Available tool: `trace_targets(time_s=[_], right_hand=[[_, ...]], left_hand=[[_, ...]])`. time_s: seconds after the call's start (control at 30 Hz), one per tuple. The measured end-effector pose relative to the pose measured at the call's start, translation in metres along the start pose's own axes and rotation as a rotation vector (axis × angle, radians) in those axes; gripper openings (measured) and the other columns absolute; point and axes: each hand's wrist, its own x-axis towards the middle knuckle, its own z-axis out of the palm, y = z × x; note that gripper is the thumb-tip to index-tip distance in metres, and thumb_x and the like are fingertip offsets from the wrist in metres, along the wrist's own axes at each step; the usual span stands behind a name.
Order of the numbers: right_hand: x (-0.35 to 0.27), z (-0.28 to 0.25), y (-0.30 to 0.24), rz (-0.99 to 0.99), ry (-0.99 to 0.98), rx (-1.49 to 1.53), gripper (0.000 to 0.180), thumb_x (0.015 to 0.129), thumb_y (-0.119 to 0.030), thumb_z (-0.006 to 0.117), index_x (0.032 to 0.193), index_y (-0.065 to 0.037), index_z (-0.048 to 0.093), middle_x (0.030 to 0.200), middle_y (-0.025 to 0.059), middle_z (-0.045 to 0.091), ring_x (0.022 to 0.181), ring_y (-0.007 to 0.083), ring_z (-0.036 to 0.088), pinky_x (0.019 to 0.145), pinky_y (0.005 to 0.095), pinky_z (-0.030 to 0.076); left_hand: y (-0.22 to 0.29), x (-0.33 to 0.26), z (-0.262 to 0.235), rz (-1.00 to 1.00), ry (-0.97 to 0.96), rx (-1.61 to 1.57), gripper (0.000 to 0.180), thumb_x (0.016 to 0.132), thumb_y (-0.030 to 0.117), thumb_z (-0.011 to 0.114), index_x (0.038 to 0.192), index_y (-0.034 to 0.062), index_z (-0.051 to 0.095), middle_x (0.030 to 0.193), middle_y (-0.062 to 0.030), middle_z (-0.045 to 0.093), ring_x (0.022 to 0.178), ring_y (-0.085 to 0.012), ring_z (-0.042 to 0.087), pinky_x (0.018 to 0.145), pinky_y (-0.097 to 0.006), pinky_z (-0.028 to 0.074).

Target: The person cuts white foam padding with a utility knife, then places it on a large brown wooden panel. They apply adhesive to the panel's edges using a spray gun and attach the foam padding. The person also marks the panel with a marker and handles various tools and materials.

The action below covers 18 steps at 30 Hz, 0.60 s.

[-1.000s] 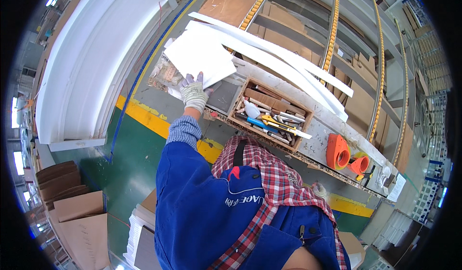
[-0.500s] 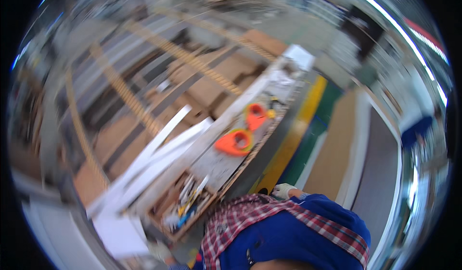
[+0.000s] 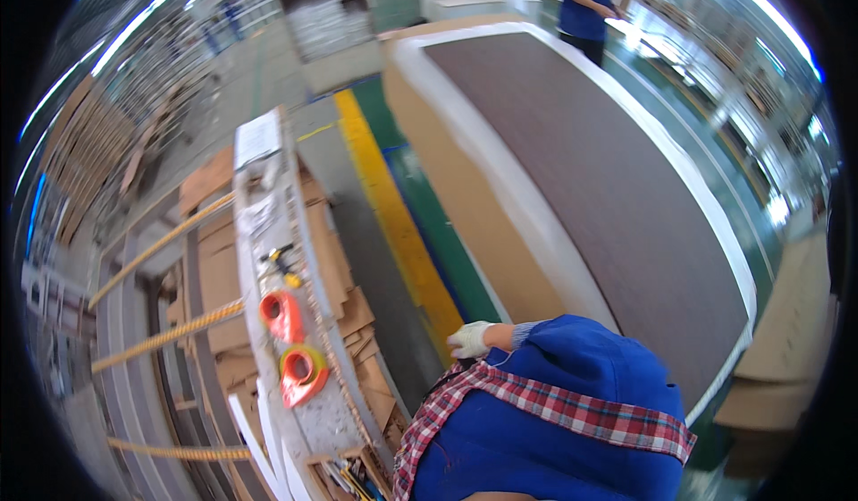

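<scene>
My right hand [image 3: 470,340], in a white knitted glove, is in front of my body at the lower middle. Its fingers are curled; a small dark thing shows just below them, too small to make out. My left hand is out of view. To the left runs a narrow, worn ledge [image 3: 332,421]. On it lie two orange tape dispensers, one nearer [image 3: 293,392] and one farther [image 3: 275,316]. Beyond them is a yellow-and-black tool [image 3: 284,269]. A wooden box [image 3: 380,476] of pens and tools sits at the ledge's near end.
A long stack with a brown panel [image 3: 572,161] on top and white wrapping at its edges stands to the right. Cardboard sheets [image 3: 219,260] lie left of the ledge, near rope-wrapped bars [image 3: 170,336]. A yellow floor stripe [image 3: 384,206] runs between. A person in blue [image 3: 585,5] stands far right.
My view has swung to the right, so the ledge now sits farther left and the panel stack fills the right. My left hand, blurred at the lower left before, has left the view.
</scene>
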Motion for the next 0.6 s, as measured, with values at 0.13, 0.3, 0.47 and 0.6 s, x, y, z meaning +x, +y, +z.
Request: trace_targets(time_s=[0.13,0.3,0.47,0.6], right_hand=[[-0.03,-0.039,-0.025,-0.199,0.251,0.394,0.039,0.088,-0.042,0.052,0.109,-0.01,0.058,0.102,0.0135,0.065,0.097,0.0331,0.06,0.083,0.0401,0.047],[-0.087,-0.07,-0.023,-0.327,0.647,0.935,0.042,0.09,-0.04,0.055,0.111,-0.004,0.058,0.1,0.011,0.065,0.097,0.0221,0.061,0.084,0.0339,0.047],[-0.178,-0.042,0.056,0.017,1.179,1.226,0.036,0.086,-0.031,0.064,0.104,0.0,0.062,0.094,0.0078,0.066,0.093,0.0141,0.058,0.084,0.0298,0.046],[-0.185,0.011,0.062,0.276,1.43,1.297,0.04,0.082,-0.033,0.065,0.102,0.001,0.062,0.091,0.0087,0.066,0.09,0.0158,0.058,0.082,0.0313,0.047]], left_hand=[[0.068,-0.001,0.07,-0.019,-0.425,-0.158,0.024,0.086,0.019,0.061,0.097,-0.0011,0.057,0.087,-0.0089,0.056,0.082,-0.0209,0.055,0.074,-0.032,0.048],[0.155,-0.062,0.237,0.13,-1.286,-0.203,0.016,0.087,0.015,0.06,0.084,-0.0008,0.059,0.072,0.0003,0.054,0.067,-0.0093,0.05,0.059,-0.025,0.044],[0.176,-0.2,0.333,0.042,-1.856,-0.315,0.023,0.085,0.021,0.066,0.092,-0.0006,0.066,0.074,-0.0024,0.062,0.064,-0.0099,0.055,0.058,-0.024,0.043],[0.17,-0.232,0.376,0.049,-2.39,-0.048,0.021,0.084,0.014,0.067,0.096,-0.0024,0.065,0.077,-0.0005,0.062,0.066,-0.0069,0.051,0.061,-0.022,0.045]])
